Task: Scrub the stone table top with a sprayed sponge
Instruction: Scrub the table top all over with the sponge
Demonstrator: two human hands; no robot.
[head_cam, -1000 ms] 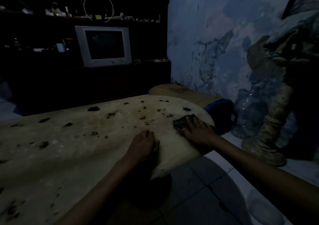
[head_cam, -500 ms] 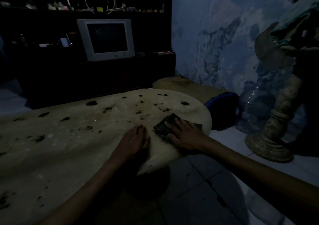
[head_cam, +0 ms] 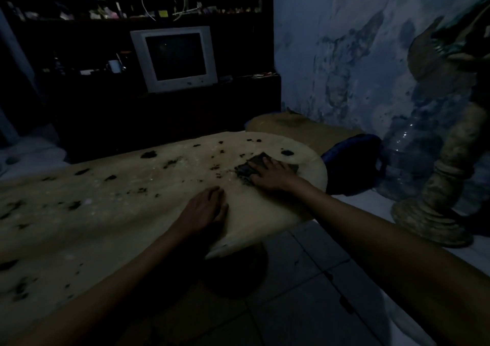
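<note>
The right hand (head_cam: 273,174) is pressing flat, with straight fingers, on a dark square sponge (head_cam: 252,167) that is lying near the far right end of the pale stone table top with dark spots (head_cam: 106,213). The left hand (head_cam: 202,210) is resting on the stone just left of it and nearer, fingers loose and holding nothing. A white boxy screen (head_cam: 175,57) is sitting far back on a dark shelf.
</note>
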